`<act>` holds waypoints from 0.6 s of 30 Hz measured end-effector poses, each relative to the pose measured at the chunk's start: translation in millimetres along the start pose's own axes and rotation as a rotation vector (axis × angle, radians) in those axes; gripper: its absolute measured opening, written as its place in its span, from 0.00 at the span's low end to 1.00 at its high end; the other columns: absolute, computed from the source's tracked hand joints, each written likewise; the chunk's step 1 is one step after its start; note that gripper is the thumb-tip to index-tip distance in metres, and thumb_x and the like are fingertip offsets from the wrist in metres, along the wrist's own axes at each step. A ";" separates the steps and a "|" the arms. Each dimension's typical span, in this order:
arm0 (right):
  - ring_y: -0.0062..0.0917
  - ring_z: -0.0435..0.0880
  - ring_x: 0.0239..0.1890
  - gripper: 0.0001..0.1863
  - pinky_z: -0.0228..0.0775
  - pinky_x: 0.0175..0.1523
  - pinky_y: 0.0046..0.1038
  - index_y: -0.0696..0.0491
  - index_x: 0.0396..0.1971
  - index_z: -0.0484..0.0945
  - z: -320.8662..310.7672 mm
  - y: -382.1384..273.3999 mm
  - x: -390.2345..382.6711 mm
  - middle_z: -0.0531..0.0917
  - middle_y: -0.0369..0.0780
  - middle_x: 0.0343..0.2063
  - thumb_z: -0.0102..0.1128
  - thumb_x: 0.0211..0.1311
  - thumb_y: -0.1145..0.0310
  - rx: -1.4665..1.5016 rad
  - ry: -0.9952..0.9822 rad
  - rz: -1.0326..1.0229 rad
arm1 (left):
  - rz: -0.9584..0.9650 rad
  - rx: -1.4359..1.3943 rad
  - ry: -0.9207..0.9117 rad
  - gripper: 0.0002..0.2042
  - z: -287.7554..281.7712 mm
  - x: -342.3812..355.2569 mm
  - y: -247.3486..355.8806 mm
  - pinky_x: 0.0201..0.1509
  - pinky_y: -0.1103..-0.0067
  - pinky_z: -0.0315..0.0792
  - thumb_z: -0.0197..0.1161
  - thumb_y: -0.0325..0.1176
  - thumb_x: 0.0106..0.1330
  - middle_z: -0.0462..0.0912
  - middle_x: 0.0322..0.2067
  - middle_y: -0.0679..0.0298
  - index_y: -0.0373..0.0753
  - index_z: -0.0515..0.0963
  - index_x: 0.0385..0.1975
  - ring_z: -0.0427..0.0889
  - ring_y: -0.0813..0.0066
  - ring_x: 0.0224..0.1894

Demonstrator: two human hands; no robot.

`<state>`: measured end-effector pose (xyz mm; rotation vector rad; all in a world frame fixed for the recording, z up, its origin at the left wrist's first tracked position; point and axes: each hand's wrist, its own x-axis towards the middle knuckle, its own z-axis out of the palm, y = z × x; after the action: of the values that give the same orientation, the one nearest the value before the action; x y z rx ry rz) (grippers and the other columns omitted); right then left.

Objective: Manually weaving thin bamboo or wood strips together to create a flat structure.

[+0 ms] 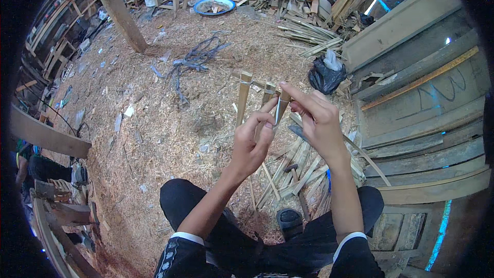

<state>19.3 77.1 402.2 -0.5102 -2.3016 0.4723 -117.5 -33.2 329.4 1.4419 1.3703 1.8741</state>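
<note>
In front of me, above the shavings, stands a small piece of woodwork with several upright wooden legs, one (243, 98) at its left. Both hands meet at the rightmost wooden leg (283, 104), beside which shows a thin white strip (278, 113). My left hand (251, 141) is closed on that leg from the left, thumb and fingers drawn together. My right hand (318, 121) has its index finger on the leg's top and its other fingers curled; it pinches the upper end. The fingers partly hide the leg and what joins it to the others.
Below the hands lie loose wooden slats (272, 175) and a hammer (295, 175). A black plastic bag (328, 76) sits right, near stacked boards (417, 103). Farther off are tangled grey straps (198, 56), a blue-rimmed basin (206, 12) and a slanting post (118, 10). Another person (49, 167) is at far left.
</note>
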 end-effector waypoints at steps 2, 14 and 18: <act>0.32 0.82 0.30 0.34 0.75 0.39 0.32 0.46 0.59 0.81 -1.8 0.1 -0.2 0.84 0.44 0.28 0.57 0.51 0.90 -0.001 0.006 0.000 | -0.079 -0.122 0.000 0.04 1.1 0.0 3.2 0.63 0.71 0.69 0.53 0.25 0.74 0.73 0.64 0.39 0.33 0.74 0.40 0.77 0.59 0.64; 0.37 0.81 0.31 0.34 0.74 0.41 0.37 0.47 0.59 0.81 -6.5 3.7 -3.0 0.85 0.46 0.32 0.54 0.50 0.89 0.064 -0.005 -0.032 | -0.138 -0.370 -0.035 0.05 6.0 0.5 5.1 0.73 0.68 0.59 0.48 0.28 0.79 0.65 0.70 0.41 0.36 0.71 0.44 0.65 0.60 0.72; 0.37 0.81 0.31 0.34 0.75 0.41 0.36 0.49 0.59 0.81 -8.5 2.9 -3.1 0.85 0.46 0.31 0.54 0.50 0.89 0.058 0.010 -0.032 | -0.183 -0.431 -0.022 0.04 5.1 -0.3 5.4 0.75 0.66 0.55 0.47 0.28 0.78 0.68 0.68 0.42 0.36 0.70 0.42 0.64 0.57 0.73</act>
<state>28.1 79.6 404.8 -0.4456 -2.2766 0.5181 -111.5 -33.4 333.8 1.0809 0.9702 1.8800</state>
